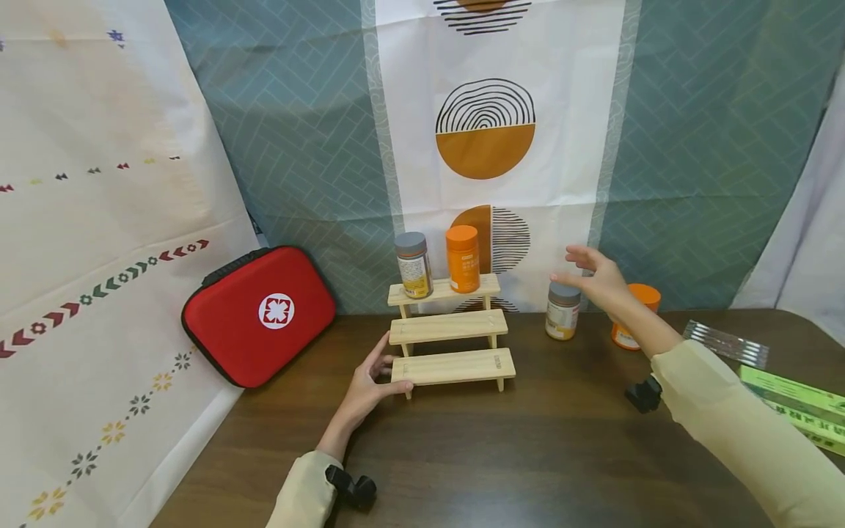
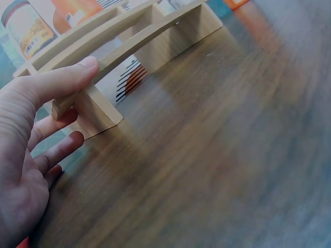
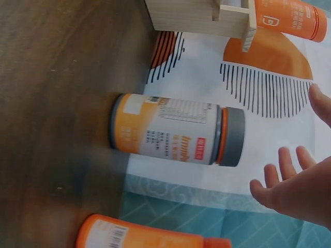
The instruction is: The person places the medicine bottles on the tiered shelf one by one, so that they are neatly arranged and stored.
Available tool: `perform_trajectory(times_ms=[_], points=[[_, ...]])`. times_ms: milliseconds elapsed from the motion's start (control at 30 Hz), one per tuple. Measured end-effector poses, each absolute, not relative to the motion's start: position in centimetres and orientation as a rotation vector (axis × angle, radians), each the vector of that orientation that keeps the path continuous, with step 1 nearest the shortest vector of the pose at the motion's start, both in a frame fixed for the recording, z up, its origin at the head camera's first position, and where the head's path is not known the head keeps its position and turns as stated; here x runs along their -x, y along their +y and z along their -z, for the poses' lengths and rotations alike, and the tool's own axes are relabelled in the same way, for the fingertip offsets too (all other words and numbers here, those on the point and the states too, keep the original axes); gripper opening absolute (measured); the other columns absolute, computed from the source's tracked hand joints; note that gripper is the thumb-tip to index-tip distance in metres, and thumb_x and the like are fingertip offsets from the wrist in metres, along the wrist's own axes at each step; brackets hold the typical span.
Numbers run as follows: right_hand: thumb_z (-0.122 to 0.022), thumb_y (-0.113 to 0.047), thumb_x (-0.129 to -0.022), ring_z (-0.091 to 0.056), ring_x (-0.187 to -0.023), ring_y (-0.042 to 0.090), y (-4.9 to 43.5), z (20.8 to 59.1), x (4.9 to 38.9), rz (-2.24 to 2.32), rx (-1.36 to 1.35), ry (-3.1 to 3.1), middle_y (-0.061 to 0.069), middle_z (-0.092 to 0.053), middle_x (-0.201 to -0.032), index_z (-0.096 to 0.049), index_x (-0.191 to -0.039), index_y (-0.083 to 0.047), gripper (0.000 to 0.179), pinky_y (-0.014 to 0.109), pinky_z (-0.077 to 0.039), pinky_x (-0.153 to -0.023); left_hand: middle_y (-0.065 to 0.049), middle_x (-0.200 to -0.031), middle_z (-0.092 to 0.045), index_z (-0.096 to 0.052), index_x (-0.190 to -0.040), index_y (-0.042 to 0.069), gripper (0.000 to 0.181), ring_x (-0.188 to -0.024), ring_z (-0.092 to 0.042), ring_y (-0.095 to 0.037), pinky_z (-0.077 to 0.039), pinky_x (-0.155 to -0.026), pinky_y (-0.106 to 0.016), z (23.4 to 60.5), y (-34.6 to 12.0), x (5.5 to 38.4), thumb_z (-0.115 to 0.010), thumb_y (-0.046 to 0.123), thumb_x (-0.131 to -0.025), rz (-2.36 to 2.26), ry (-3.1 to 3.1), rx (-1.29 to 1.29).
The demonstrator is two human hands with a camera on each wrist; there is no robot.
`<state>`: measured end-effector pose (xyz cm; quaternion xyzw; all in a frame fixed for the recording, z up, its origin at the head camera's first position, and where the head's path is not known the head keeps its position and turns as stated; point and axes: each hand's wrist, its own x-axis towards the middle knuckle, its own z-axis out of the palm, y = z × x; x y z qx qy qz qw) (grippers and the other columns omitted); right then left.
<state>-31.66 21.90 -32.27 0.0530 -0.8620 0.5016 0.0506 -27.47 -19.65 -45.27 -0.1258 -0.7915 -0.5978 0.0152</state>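
A three-step wooden display rack (image 1: 452,367) stands on the table. My left hand (image 1: 370,385) holds its left end, thumb on the lowest step and fingers behind and below it, as the left wrist view shows. On the top step are a grey-capped bottle (image 1: 414,268) and an orange bottle (image 1: 463,260). To the right of the rack, another grey-capped bottle (image 3: 170,129) stands upright on the table. My right hand (image 1: 597,282) hovers by its cap, fingers spread and apart from it, holding nothing. Behind my right forearm stands a second orange bottle (image 1: 643,296), partly hidden.
A red first-aid case (image 1: 257,323) leans against the cloth at the left. Clear-packed swabs (image 1: 726,343) and a green-yellow box (image 1: 799,407) lie at the right. A patterned cloth (image 1: 561,44) hangs behind the dark wooden table (image 1: 502,462).
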Motion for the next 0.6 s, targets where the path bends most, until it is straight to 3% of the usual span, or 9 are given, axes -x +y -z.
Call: perform_trajectory(times_ms=[167, 600], points=[[-0.067, -0.039, -0.091, -0.017, -0.147, 0.044, 22.4, 33.5, 31.4, -1.537, -0.14, -2.637, 0.02, -0.022, -0.161, -0.017, -0.156, -0.009, 0.087, 0.062, -0.025, -0.113, -0.02, -0.121, -0.064, -0.023, -0.156, 0.023, 0.101, -0.098, -0.06, -0.019, -0.042, -0.098, -0.036, 45.2, -19.7, 27.5, -0.082, 0.005, -0.076, 1.864, -2.463, 0.402], [-0.064, -0.037, -0.093, -0.01, -0.147, 0.048, 22.3, 35.7, 31.1, -1.619, -0.093, -2.626, 0.027, -0.007, -0.162, -0.005, -0.157, -0.006, 0.092, 0.064, -0.021, -0.113, -0.021, -0.121, -0.064, -0.023, -0.157, 0.02, 0.101, -0.097, -0.06, -0.019, -0.042, -0.096, -0.033, 45.2, -19.8, 27.6, -0.082, 0.006, -0.076, 1.86, -2.461, 0.412]])
